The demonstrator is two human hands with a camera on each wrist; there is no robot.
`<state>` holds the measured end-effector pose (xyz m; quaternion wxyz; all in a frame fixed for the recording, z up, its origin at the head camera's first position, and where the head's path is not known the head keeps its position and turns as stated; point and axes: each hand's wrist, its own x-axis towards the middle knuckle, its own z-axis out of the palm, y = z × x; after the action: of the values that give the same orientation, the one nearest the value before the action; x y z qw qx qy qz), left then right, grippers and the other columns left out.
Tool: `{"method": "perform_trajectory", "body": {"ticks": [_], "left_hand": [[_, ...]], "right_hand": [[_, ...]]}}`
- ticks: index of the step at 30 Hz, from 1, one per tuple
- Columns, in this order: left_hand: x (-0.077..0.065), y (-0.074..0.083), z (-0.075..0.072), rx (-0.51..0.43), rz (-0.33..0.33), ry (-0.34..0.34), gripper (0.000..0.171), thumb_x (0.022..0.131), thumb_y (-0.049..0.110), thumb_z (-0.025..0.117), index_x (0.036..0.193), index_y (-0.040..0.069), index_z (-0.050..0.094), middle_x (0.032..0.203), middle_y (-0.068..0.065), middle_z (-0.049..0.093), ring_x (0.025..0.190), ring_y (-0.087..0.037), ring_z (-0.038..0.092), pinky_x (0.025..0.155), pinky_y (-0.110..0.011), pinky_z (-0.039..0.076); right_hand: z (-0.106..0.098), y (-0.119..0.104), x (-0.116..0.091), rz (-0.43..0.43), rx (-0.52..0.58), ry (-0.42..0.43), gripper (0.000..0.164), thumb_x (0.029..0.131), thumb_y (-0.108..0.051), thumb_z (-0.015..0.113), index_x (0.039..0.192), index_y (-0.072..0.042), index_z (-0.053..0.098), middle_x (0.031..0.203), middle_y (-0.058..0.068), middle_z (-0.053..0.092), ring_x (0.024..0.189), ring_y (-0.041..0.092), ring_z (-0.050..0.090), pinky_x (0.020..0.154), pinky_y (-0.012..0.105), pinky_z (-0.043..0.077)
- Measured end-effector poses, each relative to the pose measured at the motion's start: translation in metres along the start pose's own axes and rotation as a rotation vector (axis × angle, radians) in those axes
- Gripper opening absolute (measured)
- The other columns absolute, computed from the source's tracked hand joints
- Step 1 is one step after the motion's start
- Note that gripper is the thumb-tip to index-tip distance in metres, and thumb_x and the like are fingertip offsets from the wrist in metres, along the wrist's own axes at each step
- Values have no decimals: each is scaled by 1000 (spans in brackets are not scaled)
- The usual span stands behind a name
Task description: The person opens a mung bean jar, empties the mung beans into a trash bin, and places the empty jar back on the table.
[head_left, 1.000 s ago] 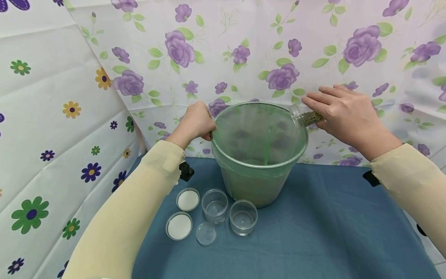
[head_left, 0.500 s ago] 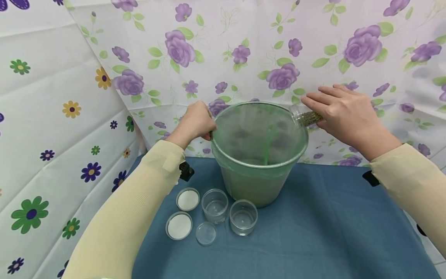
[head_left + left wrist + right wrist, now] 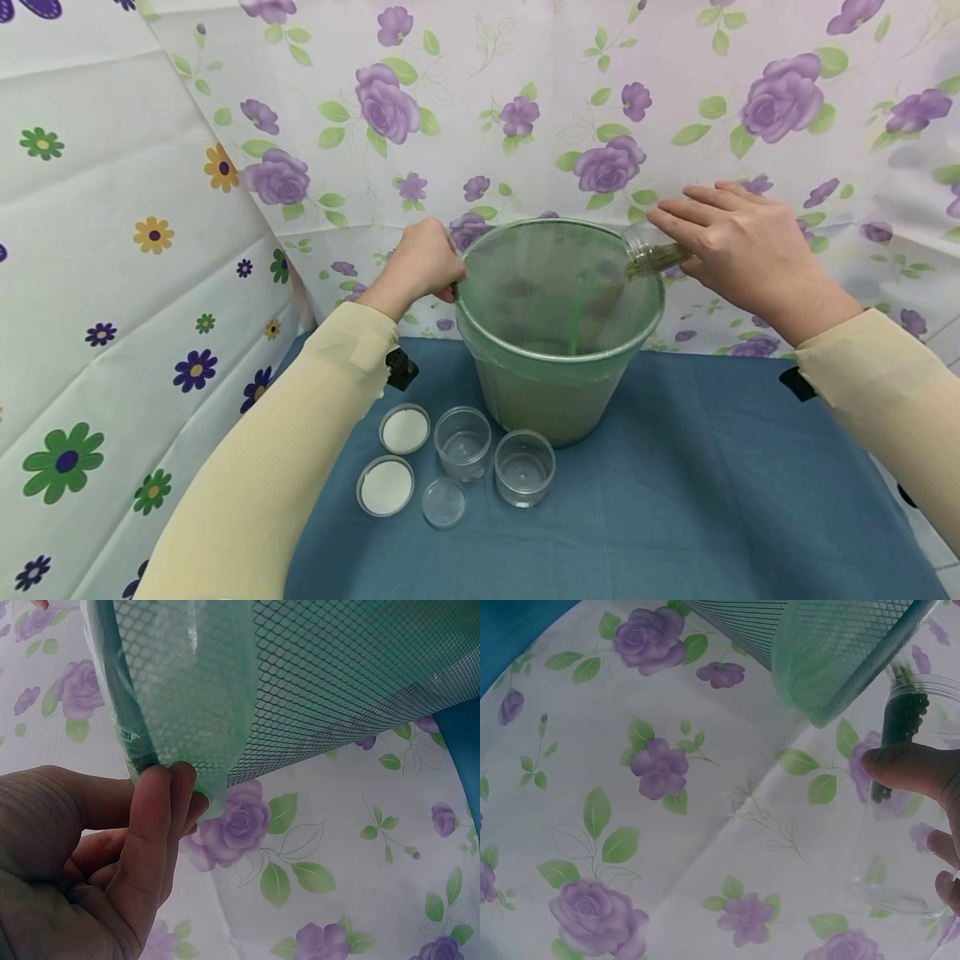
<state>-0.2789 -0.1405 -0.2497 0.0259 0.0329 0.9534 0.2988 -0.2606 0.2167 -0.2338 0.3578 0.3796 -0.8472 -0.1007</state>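
Note:
A mesh wastebasket (image 3: 551, 412) lined with a thin green plastic bag (image 3: 517, 283) stands upright at the back of the table. My left hand (image 3: 423, 260) grips its left rim; in the left wrist view, thumb and fingers pinch the bag's folded edge (image 3: 180, 720) there. On the right side, my right hand (image 3: 742, 246) holds a clear plastic jar (image 3: 639, 240) tipped mouth-down over the rim. Small green beans (image 3: 904, 718) lie along the jar's lower wall, and a blurred stream of them falls into the bag. The palm side of the right hand is hidden from the head view.
In front of the basket stand two clear open jars (image 3: 462, 442). Two lids with white liners (image 3: 386, 487) and a clear disc (image 3: 444, 503) lie left of them on the blue cloth (image 3: 675, 517). A flowered sheet (image 3: 525, 50) hangs close behind.
The right hand has tilted the jar slightly further down, and beans now pour from its mouth; before, they sat still inside. The left hand and basket have stayed in place.

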Motion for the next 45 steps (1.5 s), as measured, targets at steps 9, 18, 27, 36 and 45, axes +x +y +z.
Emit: {"method": "perform_trajectory", "body": {"ticks": [9,18,27,36,45], "left_hand": [[0,0,0,6,-2,3,20,78,4,58,59,3,63,55,-12,66,48,-19,66,48,-29,54],[-1,1,0,1,-10,1,20,77,3,58,58,3,63,55,-12,66,48,-19,66,48,-29,54],[-1,0,1,-7,-12,2,22,78,3,59,56,5,59,55,-12,65,48,-19,66,48,-29,55],[-1,0,0,-1,-11,9,22,76,2,57,54,6,58,55,-12,65,48,-20,66,47,-29,54],[-2,2,0,-1,-8,15,24,76,2,57,52,7,56,56,-14,65,47,-20,66,47,-29,54]], "right_hand": [[-1,0,0,-4,-18,26,82,54,-8,89,130,-15,57,125,10,62,118,32,56,102,49,42],[-2,0,0,-6,-25,25,81,56,-9,88,130,-16,56,126,9,62,118,32,56,102,49,42],[-2,0,1,-14,-27,33,81,56,-7,88,130,-15,57,126,9,61,118,32,56,102,49,42],[-1,1,1,-25,-37,55,80,59,-6,86,132,-16,55,126,8,62,117,31,57,102,48,42],[-2,0,2,-34,-32,54,81,58,-6,87,132,-16,55,125,8,62,118,32,56,104,48,40]]}}
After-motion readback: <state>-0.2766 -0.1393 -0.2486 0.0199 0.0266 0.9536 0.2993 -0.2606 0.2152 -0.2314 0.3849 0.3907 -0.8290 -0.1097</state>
